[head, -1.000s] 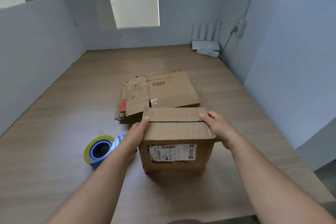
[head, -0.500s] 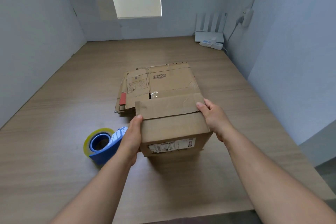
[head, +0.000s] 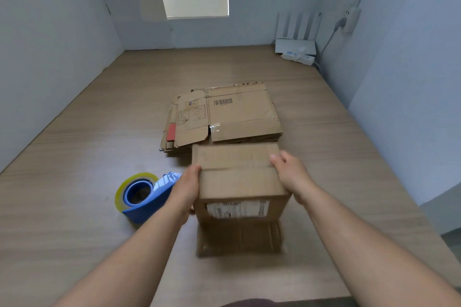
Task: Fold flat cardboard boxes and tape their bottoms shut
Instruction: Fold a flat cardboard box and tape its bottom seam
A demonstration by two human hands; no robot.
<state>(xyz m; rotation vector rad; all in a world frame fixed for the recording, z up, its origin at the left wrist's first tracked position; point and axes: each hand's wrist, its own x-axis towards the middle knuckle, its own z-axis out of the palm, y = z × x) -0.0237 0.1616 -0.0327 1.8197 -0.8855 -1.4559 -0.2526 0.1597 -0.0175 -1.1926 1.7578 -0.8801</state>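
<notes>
Left hand and right hand each grasp a side of the blurred box; its flaps, seemingly untaped, may spring open if either grip slackens.

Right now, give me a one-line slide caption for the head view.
The left hand and right hand grip the sides of a cardboard box; tape dispenser beside it, flat boxes stacked behind.
</notes>
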